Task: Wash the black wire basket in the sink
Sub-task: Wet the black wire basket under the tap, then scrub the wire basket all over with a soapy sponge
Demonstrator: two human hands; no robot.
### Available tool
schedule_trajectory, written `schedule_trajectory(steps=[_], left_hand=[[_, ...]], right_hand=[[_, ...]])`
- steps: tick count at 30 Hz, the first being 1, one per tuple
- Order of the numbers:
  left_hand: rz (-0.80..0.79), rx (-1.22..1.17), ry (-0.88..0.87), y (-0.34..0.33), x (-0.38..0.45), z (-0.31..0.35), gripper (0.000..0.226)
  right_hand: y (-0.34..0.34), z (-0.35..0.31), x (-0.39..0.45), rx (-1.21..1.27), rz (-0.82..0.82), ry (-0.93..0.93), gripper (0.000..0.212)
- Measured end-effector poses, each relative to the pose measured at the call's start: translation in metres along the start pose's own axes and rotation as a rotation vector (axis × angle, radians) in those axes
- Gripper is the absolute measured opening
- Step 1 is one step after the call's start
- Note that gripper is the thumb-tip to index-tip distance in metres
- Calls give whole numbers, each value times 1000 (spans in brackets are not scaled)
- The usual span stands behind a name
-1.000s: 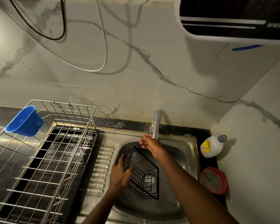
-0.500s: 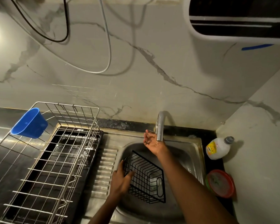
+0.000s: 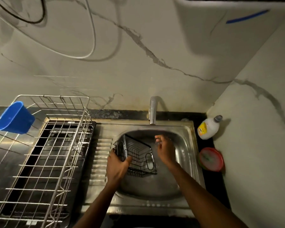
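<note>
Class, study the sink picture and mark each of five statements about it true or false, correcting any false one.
1. The left hand holds the black wire basket. True.
2. The basket sits in the drying rack. False: it is in the sink.
3. The right hand grips the tap. False: it is below the tap, inside the sink.
4. A blue cup hangs on the rack. True.
5. The white bottle stands left of the sink. False: right.

Right hand (image 3: 165, 149) fingertips blur; left hand (image 3: 117, 165) hides basket (image 3: 136, 155) corner.
</note>
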State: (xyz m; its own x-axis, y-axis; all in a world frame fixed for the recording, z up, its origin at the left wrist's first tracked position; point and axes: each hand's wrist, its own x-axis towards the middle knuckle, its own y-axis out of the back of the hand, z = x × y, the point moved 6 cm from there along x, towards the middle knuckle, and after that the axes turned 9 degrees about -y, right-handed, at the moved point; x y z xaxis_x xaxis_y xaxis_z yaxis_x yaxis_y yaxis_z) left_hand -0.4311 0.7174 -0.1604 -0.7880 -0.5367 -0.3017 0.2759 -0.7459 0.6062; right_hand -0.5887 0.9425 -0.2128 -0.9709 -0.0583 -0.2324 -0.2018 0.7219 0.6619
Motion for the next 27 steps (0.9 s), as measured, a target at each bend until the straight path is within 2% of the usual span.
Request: schedule_trajectory(steps=[2, 3, 5, 6, 8, 10, 12, 16, 17, 19, 22, 24, 27], left_hand=[[7, 22, -9, -11, 3, -12, 101], [0, 30, -24, -14, 0, -9, 103], [-17, 16, -39, -18, -7, -1, 106], [-22, 7, -26, -21, -9, -2, 106], [-33, -50, -2, -30, -5, -20, 102], [-47, -181, 45, -28, -14, -18, 86], [-47, -308, 88, -25, -24, -14, 70], [-100, -541, 231, -24, -44, -24, 81], [-103, -573, 241, -25, -45, -30, 79], [-121, -585, 254, -24, -49, -32, 82], [-109, -588, 257, -27, -52, -38, 82], [-117, -576, 249, -31, -55, -41, 70], [-126, -588, 221, -34, -58, -39, 55]], right_hand=[[-7, 23, -21, -298, -173, 72, 41], [-5, 27, -32, -364, -212, 87, 47], [8, 28, -45, -292, -124, 106, 52], [12, 26, -49, -286, -109, 97, 51], [15, 30, -57, -424, -192, 114, 40], [23, 44, -61, -438, -241, 100, 31], [49, 51, -61, -282, -112, 60, 26], [122, 76, -54, -145, 225, -77, 20], [142, 86, -52, -155, 278, -132, 18], [175, 106, -45, -236, 361, -190, 28], [191, 134, -31, -356, 256, -245, 27], [188, 146, -24, -446, 150, -273, 34], [182, 139, -27, -407, 96, -199, 29]])
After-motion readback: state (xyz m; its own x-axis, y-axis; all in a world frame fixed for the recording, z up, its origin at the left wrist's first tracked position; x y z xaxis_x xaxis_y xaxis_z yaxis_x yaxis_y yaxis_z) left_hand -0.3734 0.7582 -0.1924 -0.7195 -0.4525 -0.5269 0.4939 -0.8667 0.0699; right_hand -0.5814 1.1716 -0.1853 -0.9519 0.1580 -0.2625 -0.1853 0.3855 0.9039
